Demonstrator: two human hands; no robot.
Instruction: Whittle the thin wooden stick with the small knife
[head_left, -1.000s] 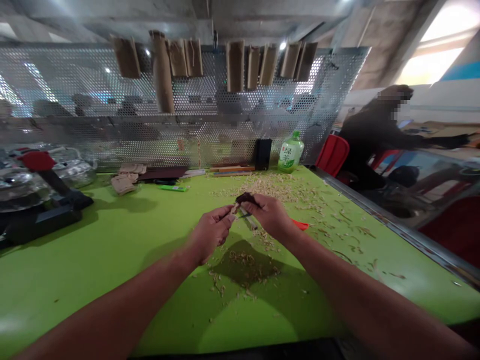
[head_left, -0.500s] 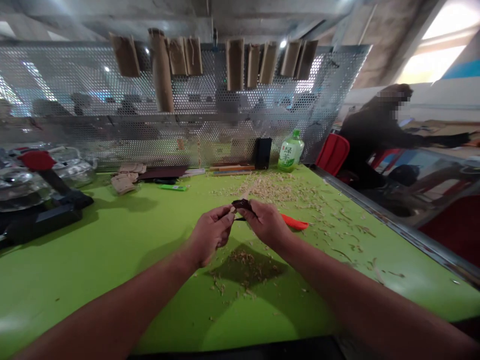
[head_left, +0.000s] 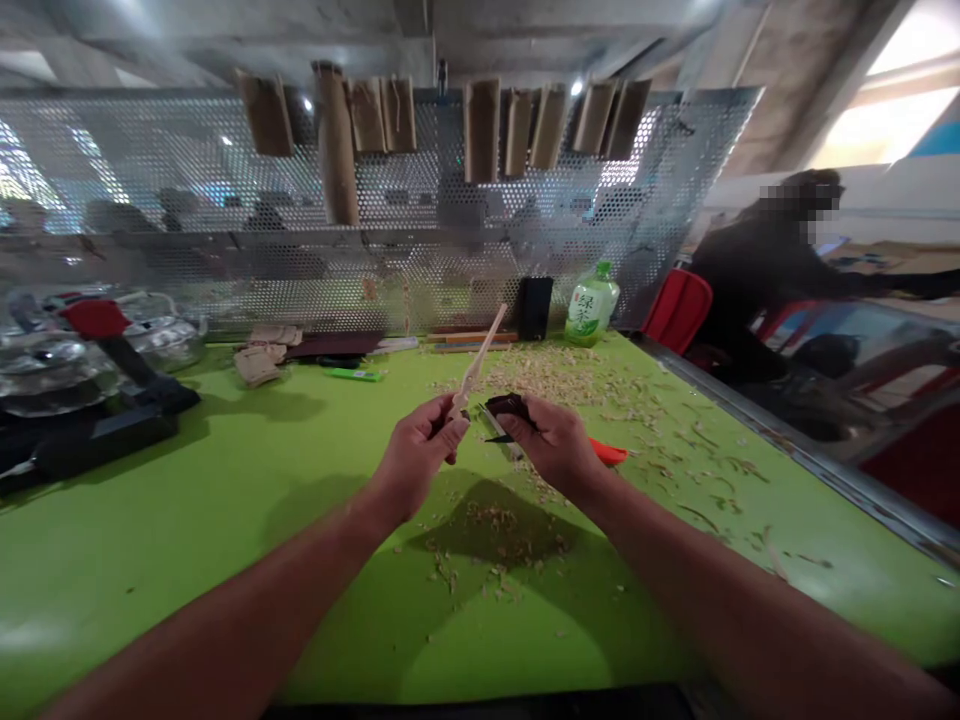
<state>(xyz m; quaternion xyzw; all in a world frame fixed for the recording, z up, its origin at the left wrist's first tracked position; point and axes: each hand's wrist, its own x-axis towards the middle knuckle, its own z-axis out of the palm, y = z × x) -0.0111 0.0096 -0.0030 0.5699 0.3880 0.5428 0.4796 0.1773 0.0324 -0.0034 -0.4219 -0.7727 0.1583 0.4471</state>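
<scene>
Head view: pinching a pale carved stick in the grip of the left hand, slanted above the worktop; clasping a dark object, unclear in kind, in the right hand. Could snap the slender stick by pressing too hard, or lose it to twisting by pinching only its lower end.

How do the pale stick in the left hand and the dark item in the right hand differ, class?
Colour: the pale stick is light wood-toned; the dark item is nearly black.
Pose: the pale stick slants up well beyond the left hand; the dark item sits low against the right hand, partly covered.
Shared: both are held above the green table.
</scene>
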